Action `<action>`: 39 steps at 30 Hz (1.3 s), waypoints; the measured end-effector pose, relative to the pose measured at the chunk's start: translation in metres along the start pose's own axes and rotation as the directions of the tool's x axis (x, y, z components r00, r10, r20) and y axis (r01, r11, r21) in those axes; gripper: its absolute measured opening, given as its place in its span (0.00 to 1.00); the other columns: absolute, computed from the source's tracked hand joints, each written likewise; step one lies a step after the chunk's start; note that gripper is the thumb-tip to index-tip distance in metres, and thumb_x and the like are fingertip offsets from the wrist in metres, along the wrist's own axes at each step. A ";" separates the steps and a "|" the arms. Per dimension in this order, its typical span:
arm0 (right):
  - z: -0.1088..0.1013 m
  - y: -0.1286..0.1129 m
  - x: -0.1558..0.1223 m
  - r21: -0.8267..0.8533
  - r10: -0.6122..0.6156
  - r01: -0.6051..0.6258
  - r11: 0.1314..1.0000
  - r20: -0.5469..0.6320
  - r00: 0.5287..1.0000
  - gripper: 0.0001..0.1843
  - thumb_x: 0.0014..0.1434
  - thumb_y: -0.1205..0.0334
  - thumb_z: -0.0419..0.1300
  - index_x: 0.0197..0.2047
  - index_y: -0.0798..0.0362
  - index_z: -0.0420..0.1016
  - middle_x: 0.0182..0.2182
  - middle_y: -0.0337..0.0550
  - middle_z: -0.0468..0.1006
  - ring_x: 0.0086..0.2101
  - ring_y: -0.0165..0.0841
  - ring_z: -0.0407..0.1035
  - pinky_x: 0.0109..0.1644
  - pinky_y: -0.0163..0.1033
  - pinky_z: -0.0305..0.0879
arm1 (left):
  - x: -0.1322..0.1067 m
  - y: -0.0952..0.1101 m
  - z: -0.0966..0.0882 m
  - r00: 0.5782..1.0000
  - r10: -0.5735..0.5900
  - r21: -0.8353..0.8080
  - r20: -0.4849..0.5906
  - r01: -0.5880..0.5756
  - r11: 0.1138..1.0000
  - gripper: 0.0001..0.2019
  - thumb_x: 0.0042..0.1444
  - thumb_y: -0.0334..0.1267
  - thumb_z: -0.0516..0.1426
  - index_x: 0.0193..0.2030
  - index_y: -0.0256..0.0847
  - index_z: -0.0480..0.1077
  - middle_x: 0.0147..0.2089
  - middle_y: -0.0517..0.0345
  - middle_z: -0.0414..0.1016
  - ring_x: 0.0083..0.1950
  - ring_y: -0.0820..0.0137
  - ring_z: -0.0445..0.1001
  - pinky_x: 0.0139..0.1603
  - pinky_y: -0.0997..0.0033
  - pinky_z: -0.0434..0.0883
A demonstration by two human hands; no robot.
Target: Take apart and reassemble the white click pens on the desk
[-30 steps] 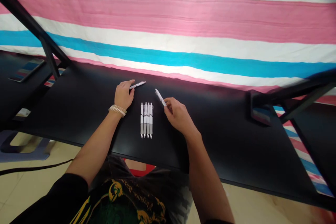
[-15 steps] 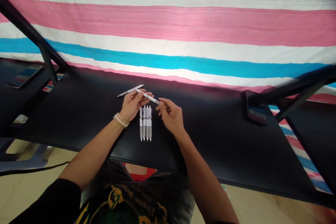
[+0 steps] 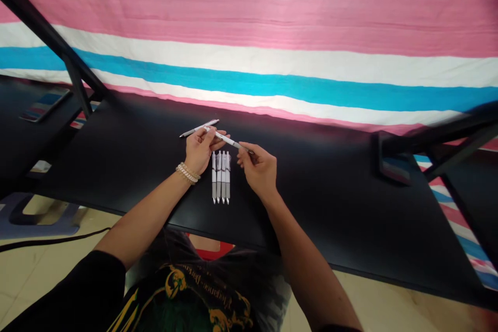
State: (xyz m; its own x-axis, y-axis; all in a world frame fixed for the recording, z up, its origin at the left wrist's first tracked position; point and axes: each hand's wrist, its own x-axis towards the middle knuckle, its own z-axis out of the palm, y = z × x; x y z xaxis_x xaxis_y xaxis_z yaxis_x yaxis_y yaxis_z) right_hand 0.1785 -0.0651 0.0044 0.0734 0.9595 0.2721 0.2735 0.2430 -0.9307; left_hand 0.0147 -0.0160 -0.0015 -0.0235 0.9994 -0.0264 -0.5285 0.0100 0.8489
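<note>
A white pen with a grey grip slants between my two hands above the table. My left hand pinches its upper-left end between thumb and fingers, the other fingers stretched out beneath. At the pen's grip end, the fingers of my right hand are closed on it; the tip is partly hidden. Several matching pens lie side by side in a row just below, tips toward me. Another pen rests on the table behind my left hand, slanting up to the right.
The black tabletop is bordered at the back by a striped cloth. Black slanted supports stand at left and right. A grey plastic stool stands at lower left with a black cable near it.
The grip end of the held pen shows more now, with my right hand slightly farther from my left. The whole view has shifted a little; the row of pens looks unchanged.
</note>
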 end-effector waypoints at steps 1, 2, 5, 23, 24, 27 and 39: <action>-0.001 0.000 0.000 -0.007 -0.019 0.018 1.000 -0.015 1.000 0.15 0.63 0.53 0.63 0.49 0.50 0.81 0.40 0.46 0.80 0.38 0.35 0.76 0.41 0.42 0.76 | 0.000 0.000 0.000 1.000 0.002 -0.002 0.000 -0.002 1.000 0.16 0.54 0.47 0.67 0.39 0.36 0.73 0.42 0.47 0.82 0.47 0.57 0.83 0.54 0.54 0.77; -0.001 0.000 0.001 -0.008 -0.027 0.027 1.000 -0.030 0.999 0.15 0.62 0.53 0.64 0.49 0.49 0.81 0.42 0.47 0.79 0.41 0.36 0.76 0.42 0.42 0.77 | -0.001 0.000 0.001 1.000 0.004 -0.003 -0.002 -0.004 1.000 0.16 0.54 0.47 0.67 0.39 0.36 0.73 0.42 0.47 0.82 0.47 0.57 0.83 0.54 0.54 0.77; -0.003 0.000 0.002 0.017 0.024 -0.024 1.000 -0.041 0.999 0.16 0.63 0.53 0.63 0.50 0.50 0.80 0.39 0.46 0.80 0.36 0.35 0.76 0.37 0.41 0.77 | -0.001 0.001 0.002 1.000 0.004 -0.008 -0.017 -0.004 1.000 0.15 0.54 0.46 0.68 0.38 0.37 0.73 0.42 0.47 0.82 0.48 0.57 0.83 0.55 0.53 0.77; -0.003 0.004 0.005 0.055 -0.044 0.046 0.997 -0.037 0.998 0.14 0.60 0.53 0.66 0.47 0.48 0.80 0.50 0.48 0.77 0.46 0.38 0.76 0.47 0.43 0.77 | -0.002 -0.004 0.002 1.000 -0.017 -0.031 0.007 0.017 0.999 0.16 0.53 0.47 0.68 0.39 0.38 0.72 0.42 0.48 0.82 0.50 0.57 0.82 0.57 0.52 0.76; -0.003 0.004 0.005 0.049 -0.023 0.024 0.998 -0.023 0.999 0.16 0.61 0.52 0.65 0.50 0.48 0.79 0.49 0.48 0.78 0.43 0.37 0.77 0.45 0.43 0.77 | -0.002 -0.004 0.002 1.000 -0.021 -0.028 0.008 0.021 0.999 0.16 0.53 0.47 0.68 0.39 0.38 0.72 0.42 0.48 0.82 0.50 0.57 0.82 0.57 0.52 0.76; -0.005 0.002 0.005 -0.026 0.015 -0.015 1.000 0.009 1.000 0.14 0.66 0.54 0.58 0.48 0.51 0.79 0.37 0.45 0.79 0.32 0.33 0.75 0.39 0.40 0.75 | -0.002 -0.004 0.002 1.000 -0.023 -0.025 0.012 0.023 0.999 0.17 0.53 0.48 0.68 0.39 0.38 0.72 0.42 0.48 0.82 0.49 0.58 0.82 0.56 0.53 0.77; -0.018 0.005 0.006 -0.395 -0.263 0.272 0.878 0.077 0.962 0.20 0.69 0.68 0.49 0.53 0.44 0.79 0.42 0.46 0.71 0.38 0.34 0.69 0.44 0.41 0.69 | 0.009 0.003 -0.010 0.995 0.007 -0.078 -0.100 -0.015 0.997 0.11 0.58 0.43 0.65 0.38 0.38 0.72 0.43 0.50 0.83 0.48 0.63 0.82 0.56 0.59 0.77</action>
State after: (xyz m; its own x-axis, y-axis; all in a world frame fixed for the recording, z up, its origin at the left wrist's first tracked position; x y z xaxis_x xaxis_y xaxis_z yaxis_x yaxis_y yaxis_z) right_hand 0.1978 -0.0611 0.0058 -0.0755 0.8700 0.4872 0.6385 0.4175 -0.6465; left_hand 0.0044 -0.0074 -0.0040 -0.1124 0.9910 -0.0732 -0.5928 -0.0077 0.8053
